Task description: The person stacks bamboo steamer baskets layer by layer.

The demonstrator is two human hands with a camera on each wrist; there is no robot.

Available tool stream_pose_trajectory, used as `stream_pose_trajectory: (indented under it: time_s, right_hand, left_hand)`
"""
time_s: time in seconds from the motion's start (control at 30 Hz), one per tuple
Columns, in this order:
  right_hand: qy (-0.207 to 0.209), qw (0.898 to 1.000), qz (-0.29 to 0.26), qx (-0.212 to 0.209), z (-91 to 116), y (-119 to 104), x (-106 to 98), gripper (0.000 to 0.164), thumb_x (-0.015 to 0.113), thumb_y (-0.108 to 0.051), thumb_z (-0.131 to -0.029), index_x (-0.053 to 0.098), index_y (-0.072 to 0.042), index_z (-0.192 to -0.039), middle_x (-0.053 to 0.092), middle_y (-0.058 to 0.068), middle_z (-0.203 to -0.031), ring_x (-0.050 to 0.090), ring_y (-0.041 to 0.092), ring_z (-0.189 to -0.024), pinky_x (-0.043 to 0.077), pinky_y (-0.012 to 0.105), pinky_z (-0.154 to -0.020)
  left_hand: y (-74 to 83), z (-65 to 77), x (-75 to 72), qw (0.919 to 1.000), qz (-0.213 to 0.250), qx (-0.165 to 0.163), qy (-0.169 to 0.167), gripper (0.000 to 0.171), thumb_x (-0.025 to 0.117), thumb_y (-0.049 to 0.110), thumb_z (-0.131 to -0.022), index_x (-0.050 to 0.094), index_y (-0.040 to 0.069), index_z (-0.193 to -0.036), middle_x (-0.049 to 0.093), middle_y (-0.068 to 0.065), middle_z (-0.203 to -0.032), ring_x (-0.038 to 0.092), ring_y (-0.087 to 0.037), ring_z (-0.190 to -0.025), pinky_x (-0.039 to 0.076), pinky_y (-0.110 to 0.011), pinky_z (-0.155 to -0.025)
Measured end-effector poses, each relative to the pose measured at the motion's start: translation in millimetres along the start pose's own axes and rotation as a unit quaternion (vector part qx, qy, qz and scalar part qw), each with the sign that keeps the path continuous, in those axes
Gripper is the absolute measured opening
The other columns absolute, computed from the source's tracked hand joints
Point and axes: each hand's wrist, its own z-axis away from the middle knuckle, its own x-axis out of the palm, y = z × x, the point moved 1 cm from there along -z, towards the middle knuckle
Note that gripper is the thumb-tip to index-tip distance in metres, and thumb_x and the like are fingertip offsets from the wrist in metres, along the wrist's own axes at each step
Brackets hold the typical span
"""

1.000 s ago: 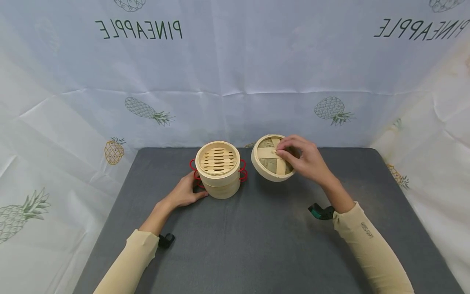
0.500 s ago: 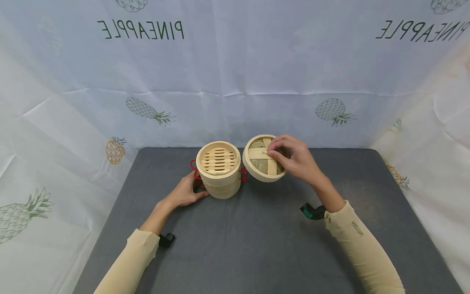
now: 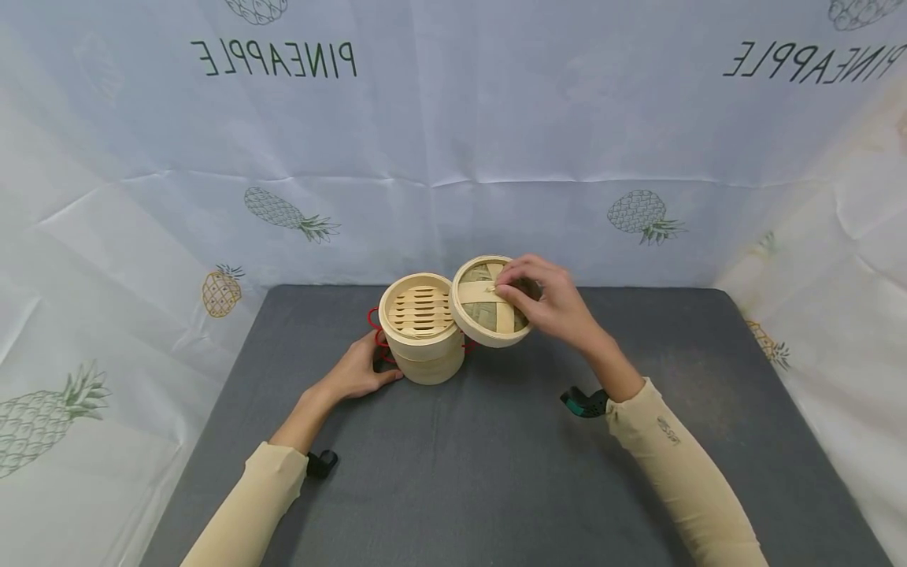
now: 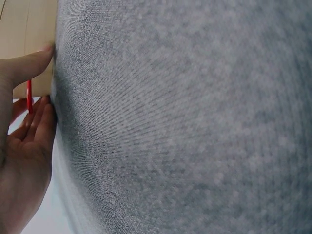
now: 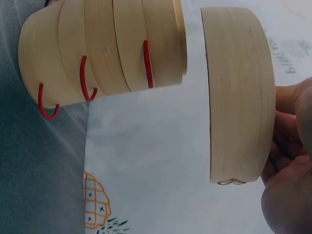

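Observation:
A round bamboo steamer (image 3: 428, 362), stacked in tiers with red loop handles (image 5: 83, 80), stands upright near the table's back edge. Slats (image 3: 418, 313) show in its uncovered top tier. My left hand (image 3: 352, 370) holds the stack low on its left side, thumb (image 4: 31, 66) in front and fingers around the back. My right hand (image 3: 549, 299) pinches the middle of the woven bamboo lid (image 3: 478, 293) from above. Held level with the stack's opening, the lid (image 5: 239, 97) has a gap beneath it in the right wrist view. It overlaps the top tier's right rim in the head view.
The dark grey table (image 3: 453, 472) stretches in front of both arms. A pale cloth with pineapple prints (image 3: 453, 142) hangs close behind the table and at its sides. A small black device (image 3: 584, 402) sits at the right wrist, another (image 3: 322, 464) at the left.
My right hand has carried the lid leftward, from beside the steamer to partly over its right rim. The left hand and the stack have stayed in place.

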Motion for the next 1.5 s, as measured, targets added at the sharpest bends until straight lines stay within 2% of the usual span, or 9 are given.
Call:
stream_pose_trajectory:
  time_s: [0.2, 0.77, 1.13, 1.37, 1.5]
  right_hand:
    - [-0.001, 1.0, 0.001, -0.017, -8, -5, 8, 0.01, 0.079, 0.005, -0.095, 0.081, -0.002, -0.102, 0.076, 0.015, -0.111, 0.071, 0.029, -0.108, 0.058, 0.022, -0.091]
    - [-0.006, 0.998, -0.013, -0.058, -25, -16, 38, 0.008, 0.079, 0.003, -0.095, 0.08, 0.001, -0.103, 0.075, 0.016, -0.11, 0.071, 0.027, -0.101, 0.06, 0.031, -0.086]
    - [-0.01, 0.999, -0.013, -0.046, -32, -23, 58, 0.007, 0.078, -0.004, -0.099, 0.08, -0.001, -0.105, 0.075, 0.014, -0.111, 0.069, 0.022, -0.098, 0.055, 0.027, -0.079]
    - [-0.018, 0.999, -0.001, -0.035, -35, -25, 69, 0.009, 0.078, -0.007, -0.1, 0.08, -0.001, -0.106, 0.075, 0.015, -0.113, 0.07, 0.026, -0.105, 0.058, 0.034, -0.087]
    - [-0.02, 0.999, -0.001, -0.028, -37, -24, 74, 0.009, 0.077, -0.008, -0.1, 0.08, -0.001, -0.106, 0.074, 0.013, -0.113, 0.07, 0.025, -0.105, 0.058, 0.033, -0.089]
  left_hand:
    - [0.4, 0.1, 0.1, 1.0, -0.001, 0.0, 0.0, 0.078, 0.087, 0.009, -0.09, 0.049, 0.003, -0.157, 0.065, -0.019, -0.142, 0.075, -0.032, -0.12, 0.063, -0.048, -0.103]
    - [-1.3, -0.3, -0.1, 0.9999, -0.008, 0.004, 0.008, 0.076, 0.088, 0.009, -0.088, 0.051, 0.002, -0.154, 0.066, -0.018, -0.138, 0.074, -0.031, -0.119, 0.063, -0.049, -0.102]
    - [-0.4, 0.0, -0.4, 1.0, -0.002, 0.004, 0.004, 0.072, 0.088, 0.007, -0.089, 0.053, 0.002, -0.152, 0.067, -0.018, -0.137, 0.074, -0.031, -0.119, 0.063, -0.049, -0.102]
    - [-0.9, 0.2, -0.3, 1.0, -0.003, 0.006, 0.006, 0.073, 0.088, 0.008, -0.089, 0.052, 0.002, -0.153, 0.066, -0.018, -0.138, 0.074, -0.032, -0.12, 0.063, -0.049, -0.102]
    - [-1.0, 0.4, -0.2, 0.9999, -0.003, 0.008, 0.006, 0.074, 0.088, 0.009, -0.089, 0.052, 0.002, -0.153, 0.066, -0.018, -0.139, 0.074, -0.032, -0.12, 0.063, -0.049, -0.102]
